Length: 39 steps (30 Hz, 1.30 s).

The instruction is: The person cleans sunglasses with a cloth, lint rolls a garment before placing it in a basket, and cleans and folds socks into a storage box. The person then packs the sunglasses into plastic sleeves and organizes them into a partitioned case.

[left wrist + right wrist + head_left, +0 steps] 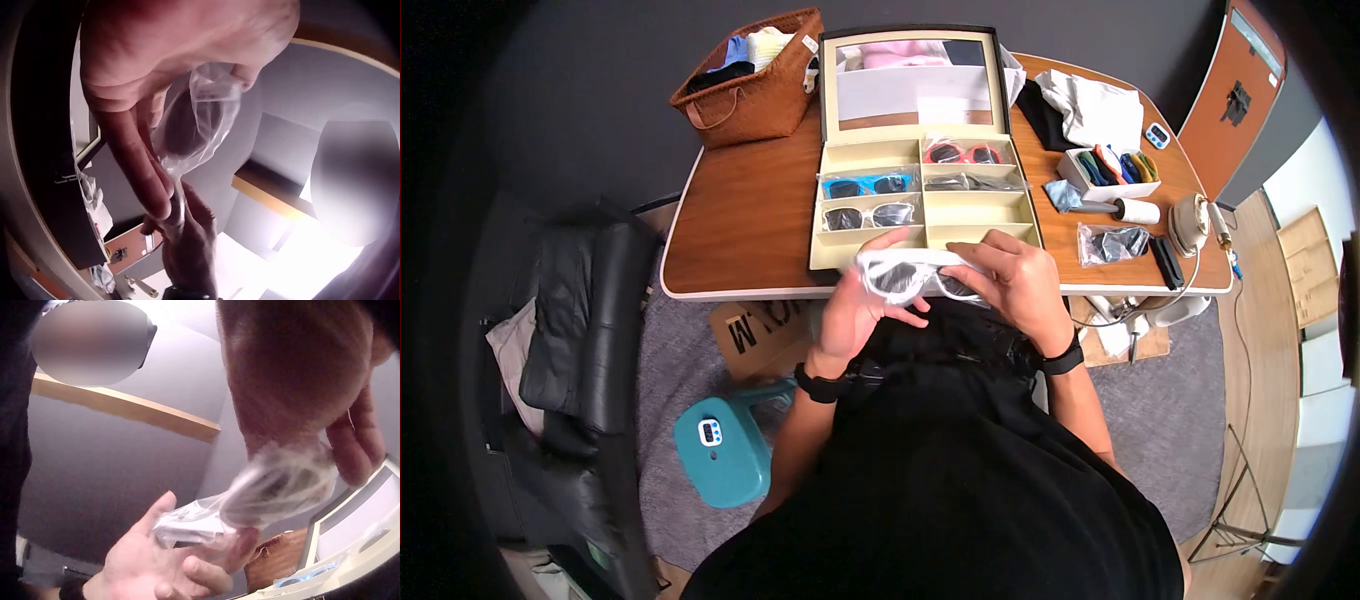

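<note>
Wrapped pair of white sunglasses [897, 278] held up between both hands, in front of the near edge of the display case [978, 208]. Clear plastic sleeve [215, 115] around them, creased and bright in the left wrist view.

Right hand [1022, 280]: grip pinching. Thumb on the near face, fingers over the top edge, taking the right end of the frame; the rest of the pair reaches out from the fingertips toward the other hand.

Left hand [850, 318]: grip spread, digits parted about the left end of the pair. In the right wrist view the palm shows, and one end of the sleeve lies across it, between thumb and fingers. How much weight it bears, cannot tell. That view is blurred around the lenses.

The pair slants a little in the head view, left end nearer the left palm, lenses facing the wearer's side.

Case stands on the brown worktop [745, 210], mirrored lid raised. Left column: blue sunglasses [866, 187], with a white-framed pair [869, 216] in the next compartment nearer the person. Right column: red sunglasses [963, 154] at the far end, a dark wrapped pair [972, 183] just below. Wicker basket [762, 110] beside the lid, on the left.
</note>
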### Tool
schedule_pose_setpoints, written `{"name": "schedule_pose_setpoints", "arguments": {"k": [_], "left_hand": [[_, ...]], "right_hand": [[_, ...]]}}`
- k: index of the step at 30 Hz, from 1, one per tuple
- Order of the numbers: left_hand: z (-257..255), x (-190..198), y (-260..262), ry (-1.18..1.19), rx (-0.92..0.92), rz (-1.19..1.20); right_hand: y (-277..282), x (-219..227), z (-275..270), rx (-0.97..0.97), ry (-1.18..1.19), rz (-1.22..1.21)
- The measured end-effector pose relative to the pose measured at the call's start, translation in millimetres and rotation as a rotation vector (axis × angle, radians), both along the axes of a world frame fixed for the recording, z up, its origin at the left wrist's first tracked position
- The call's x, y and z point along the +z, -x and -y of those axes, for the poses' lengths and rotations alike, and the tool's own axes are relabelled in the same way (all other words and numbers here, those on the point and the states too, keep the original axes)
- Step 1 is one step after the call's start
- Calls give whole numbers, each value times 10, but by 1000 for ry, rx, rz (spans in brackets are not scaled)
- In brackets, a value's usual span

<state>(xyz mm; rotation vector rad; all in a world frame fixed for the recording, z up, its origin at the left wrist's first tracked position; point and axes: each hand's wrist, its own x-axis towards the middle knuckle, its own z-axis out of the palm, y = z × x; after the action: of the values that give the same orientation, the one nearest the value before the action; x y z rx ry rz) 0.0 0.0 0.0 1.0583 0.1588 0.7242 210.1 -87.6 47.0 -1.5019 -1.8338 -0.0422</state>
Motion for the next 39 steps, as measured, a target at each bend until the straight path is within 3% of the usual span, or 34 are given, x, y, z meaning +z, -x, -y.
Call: {"name": "schedule_pose_setpoints", "arguments": {"k": [4,6,7,11,13,16,23,25,31,37,39], "left_hand": [[53,-57,-39,-136,147,-46],[94,-51,-47,6,173,-34],[107,-78,-58,-30,190,-37],[88,-107,-55,-66,196,-46],[98,-89,-60,-74,189,-46],[98,-42,-70,-39,244,-35],[43,-68,-60,-28,281,-46],[66,-26,-51,-29,281,-55],[8,6,-20,-41,293,75],[64,-7,-91,-47,622,78],[35,-70,-40,-74,592,88]], "right_hand": [[5,35,1,-2,-29,47],[55,45,19,22,-56,37],[54,33,42,19,-45,36],[75,23,9,57,-97,-109],[96,4,1,72,-48,-368],[139,-70,-31,60,-38,-517],[135,23,-60,115,68,-462],[81,-76,-109,172,25,-253],[93,-30,-84,102,149,-327],[185,-34,-93,160,26,-298],[201,-42,-104,167,-10,-288]]}}
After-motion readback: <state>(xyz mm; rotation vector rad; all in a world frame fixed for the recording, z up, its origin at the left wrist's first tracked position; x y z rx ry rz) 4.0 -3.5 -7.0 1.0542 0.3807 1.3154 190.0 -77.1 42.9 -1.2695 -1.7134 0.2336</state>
